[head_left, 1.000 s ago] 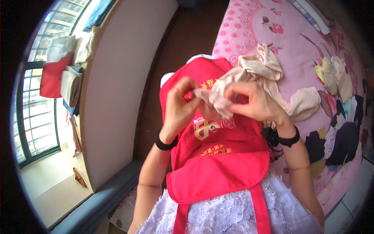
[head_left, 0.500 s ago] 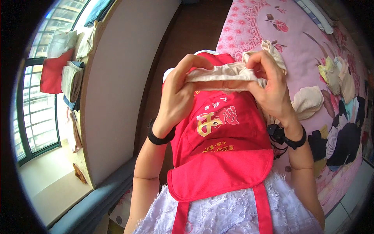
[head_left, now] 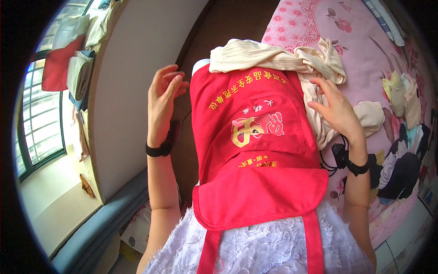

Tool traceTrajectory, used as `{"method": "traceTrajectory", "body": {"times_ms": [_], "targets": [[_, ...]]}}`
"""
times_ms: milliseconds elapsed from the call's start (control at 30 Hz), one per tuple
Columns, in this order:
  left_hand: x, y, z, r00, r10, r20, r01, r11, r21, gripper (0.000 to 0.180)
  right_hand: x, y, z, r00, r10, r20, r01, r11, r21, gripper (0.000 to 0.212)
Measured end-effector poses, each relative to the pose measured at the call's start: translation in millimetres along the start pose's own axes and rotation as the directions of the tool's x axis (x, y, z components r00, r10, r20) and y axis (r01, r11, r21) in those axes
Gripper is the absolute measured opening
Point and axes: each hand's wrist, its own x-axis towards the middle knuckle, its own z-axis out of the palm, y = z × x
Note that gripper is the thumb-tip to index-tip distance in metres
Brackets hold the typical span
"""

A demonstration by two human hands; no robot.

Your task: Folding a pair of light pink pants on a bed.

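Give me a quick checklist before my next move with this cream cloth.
1. Left hand empty: ok, open beside the apron.
2. Right hand clear of the cream cloth: cannot tell, fingers are open, but contact is unclear.
3. Cloth spread flat: not ok, it looks bunched and twisted.
4. Cloth off the red apron: not ok, one end lies across its far edge.
5. Dark clothes apart from the right hand: ok.

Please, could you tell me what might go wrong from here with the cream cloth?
The cream cloth lies across the far end of the red apron, and neither the left hand nor the right hand appears to grip it, so it might slide toward the brown floor. Its bunched part could crease. The black device at the right wrist might snag it.
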Motion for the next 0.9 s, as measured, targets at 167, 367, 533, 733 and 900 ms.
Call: {"method": "traceTrajectory", "body": {"times_ms": [167, 367, 533, 733, 900], "targets": [[-13, -33, 1, 0.967, -0.170, 0.189, 0.134, 0.972, 0.191, 0.031, 10, 2, 11, 0.988, 0.116, 0.100, -0.123, 0.990, 0.068, 0.058], [-19, -53, 25, 0.933, -0.274, 0.232, 0.160, 0.896, 0.414, 0.028, 32, 22, 30, 0.987, 0.153, -0.045, -0.150, 0.987, 0.051, 0.078], [-20, -71, 33, 0.977, -0.113, 0.182, 0.015, 0.884, 0.468, 0.025, 16, 69, 35, 0.996, 0.074, -0.051, -0.080, 0.989, -0.128, 0.083], [-26, -92, 24, 0.983, -0.139, 0.120, 0.114, 0.975, 0.193, 0.017, -39, 127, -7, 0.897, 0.244, -0.368, -0.269, 0.963, -0.018, 0.056], [-13, -73, 29, 0.972, -0.144, 0.186, 0.099, 0.967, 0.233, 0.018, -104, 219, -54, 0.681, 0.418, -0.601, -0.552, 0.832, -0.047, 0.067]]}}
